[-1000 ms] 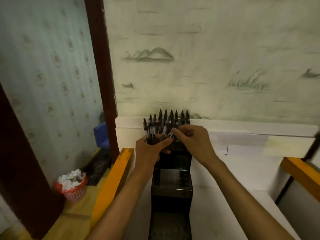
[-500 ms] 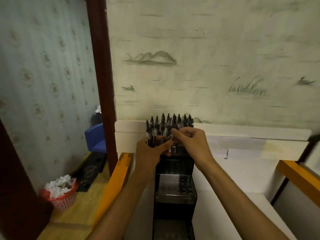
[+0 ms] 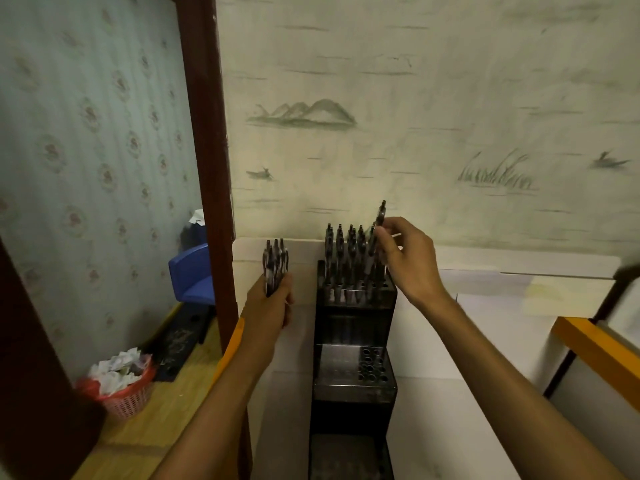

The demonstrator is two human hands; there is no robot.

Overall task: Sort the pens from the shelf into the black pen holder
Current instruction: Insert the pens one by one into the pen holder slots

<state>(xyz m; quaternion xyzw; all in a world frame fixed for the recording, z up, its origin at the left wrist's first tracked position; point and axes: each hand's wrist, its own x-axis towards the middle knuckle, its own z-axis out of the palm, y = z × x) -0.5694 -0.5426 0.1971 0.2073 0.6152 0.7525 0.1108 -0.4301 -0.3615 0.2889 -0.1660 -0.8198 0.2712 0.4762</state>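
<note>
While the wall [image 3: 415, 98] with its painted hills filled most of the view, a white shelf [image 3: 485, 306] sat below it, and on that shelf stood the tall black holder [image 3: 353, 341]. Its top step was already packed with pens [image 3: 349, 258] standing up, so that part of the job looked done. A lower step showed round holes with nothing in them, so I think much was left to fill. A red basket [image 3: 121, 386] of paper scraps sat on the floor at the left. The left hand [image 3: 273, 306] gripped a bunch [image 3: 275, 268] of spare pens, held upright just left of the holder and apart from it. The right hand [image 3: 408, 258] pinched one pen [image 3: 377, 233] in its fingertips, right over the back right corner of the top step, touching or nearly touching the pens there. Half a second before, both hands were bunched close together at the top step; by now the left hand had moved off to the side with its bunch, and the right hand had lifted its pen higher.
</note>
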